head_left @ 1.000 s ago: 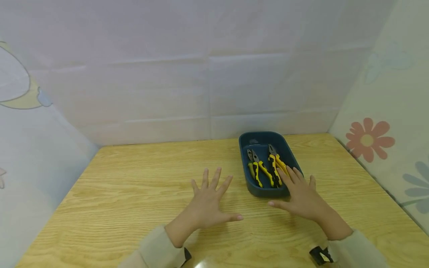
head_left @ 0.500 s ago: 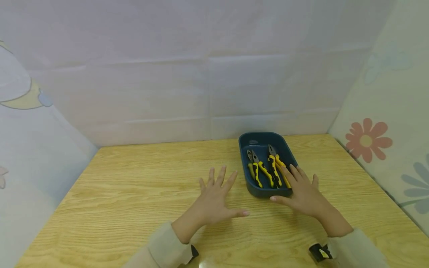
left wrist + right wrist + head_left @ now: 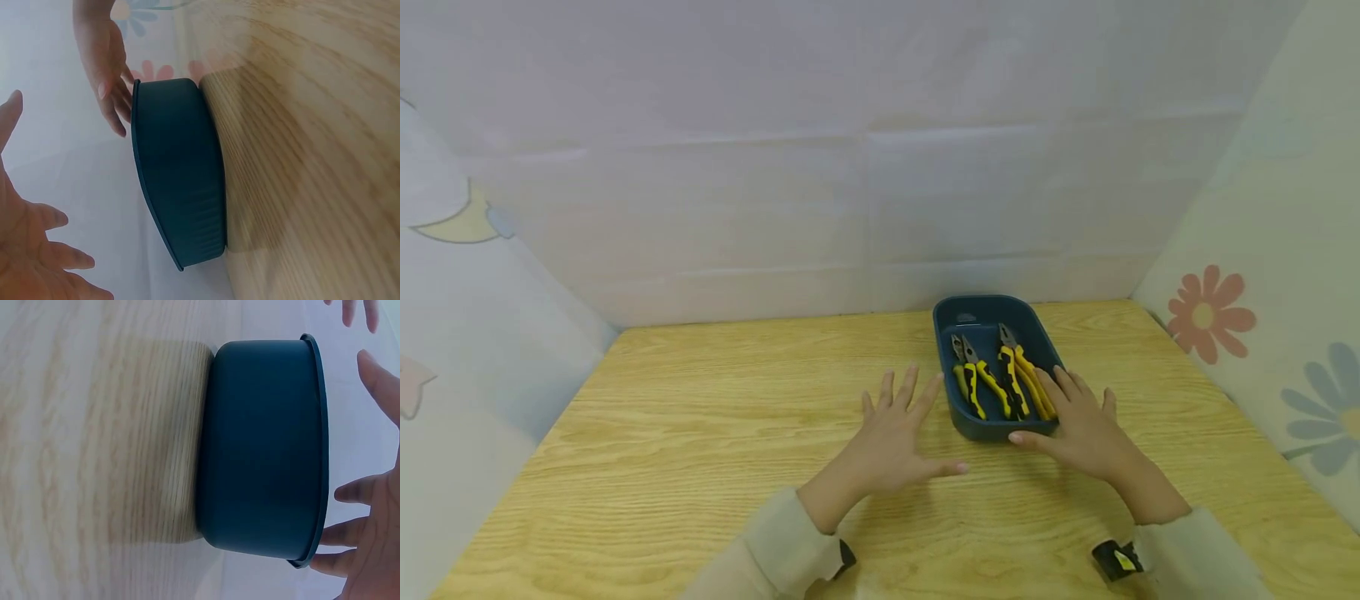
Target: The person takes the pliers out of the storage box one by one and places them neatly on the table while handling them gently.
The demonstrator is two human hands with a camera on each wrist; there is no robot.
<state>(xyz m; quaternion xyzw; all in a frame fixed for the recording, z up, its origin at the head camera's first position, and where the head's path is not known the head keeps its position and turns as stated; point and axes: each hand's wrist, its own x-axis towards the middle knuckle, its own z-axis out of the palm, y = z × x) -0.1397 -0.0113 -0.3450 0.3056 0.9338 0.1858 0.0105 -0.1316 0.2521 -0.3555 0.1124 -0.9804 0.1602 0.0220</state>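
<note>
Head view shows me the left hand (image 3: 891, 446), fingers spread, just beside a dark blue tray (image 3: 992, 431) of yellow-handled pliers (image 3: 1009, 375) on the wooden table (image 3: 737, 417), and the right hand (image 3: 1086, 433), also spread, at the tray's near right corner. Left wrist view gives me the tray's outer wall (image 3: 178, 169), with the left hand's splayed fingers apart from its rim. Right wrist view puts the right hand's spread fingers at the rim, though I cannot tell whether they touch it.
</note>
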